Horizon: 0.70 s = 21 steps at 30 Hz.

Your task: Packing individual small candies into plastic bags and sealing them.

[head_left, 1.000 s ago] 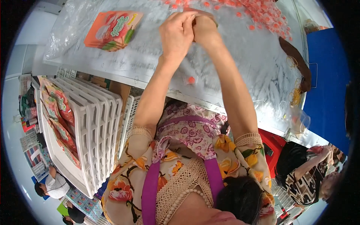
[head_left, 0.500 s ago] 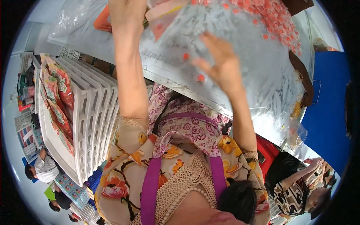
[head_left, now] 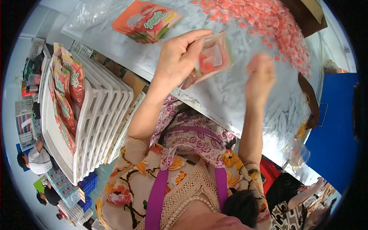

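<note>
My left hand [head_left: 179,57] is closed on the upper edge of a printed pink pouch [head_left: 214,57], pinched between thumb and fingers. The pouch is tilted over the marble table, and reddish shapes show on its face. To its right, my right hand [head_left: 261,78] hangs over the table with fingers bunched and smeared by motion; whether anything is in it is hidden. Beyond it spreads a heap of small pink-red wrapped candies [head_left: 285,32]. Behind my left hand lies a stack of flat orange-pink pouches [head_left: 147,21].
Stacked white plastic trays [head_left: 103,111] stand at my left, with filled pouches [head_left: 69,92] on top. A clear plastic bag [head_left: 90,15] lies at the far left of the table [head_left: 226,103]. A cardboard box [head_left: 306,17] and a blue panel [head_left: 333,126] are at the right. Other people sit nearby.
My left hand has come back from the stack at the far left with the pouch, toward the middle. My right hand has moved right, its spread fingers drawing together.
</note>
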Tool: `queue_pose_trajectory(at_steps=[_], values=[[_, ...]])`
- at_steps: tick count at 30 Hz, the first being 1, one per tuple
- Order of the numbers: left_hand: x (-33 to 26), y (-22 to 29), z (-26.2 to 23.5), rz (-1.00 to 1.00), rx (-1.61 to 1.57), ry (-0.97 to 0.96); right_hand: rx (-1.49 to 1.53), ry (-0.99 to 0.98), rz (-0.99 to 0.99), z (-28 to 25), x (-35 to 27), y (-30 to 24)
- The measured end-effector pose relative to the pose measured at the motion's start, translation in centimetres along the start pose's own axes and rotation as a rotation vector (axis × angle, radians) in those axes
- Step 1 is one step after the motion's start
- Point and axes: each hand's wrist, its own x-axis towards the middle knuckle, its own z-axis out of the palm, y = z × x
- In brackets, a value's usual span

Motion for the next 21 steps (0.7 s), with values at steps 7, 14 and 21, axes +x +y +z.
queue_pose_trajectory(at_steps=[7,14,21], values=[[0.5,0.1,1.8,0.022,0.028,0.084,0.056,-0.106,-0.253,6.3,0.0,-7.4],[0.6,0.4,2.6,0.006,-0.069,0.104,0.173,-0.280,-0.053,7.5,-0.5,-7.2],[0.7,-0.7,0.4,0.064,-0.152,0.212,0.018,-0.172,-0.491,4.5,-2.8,-5.7]])
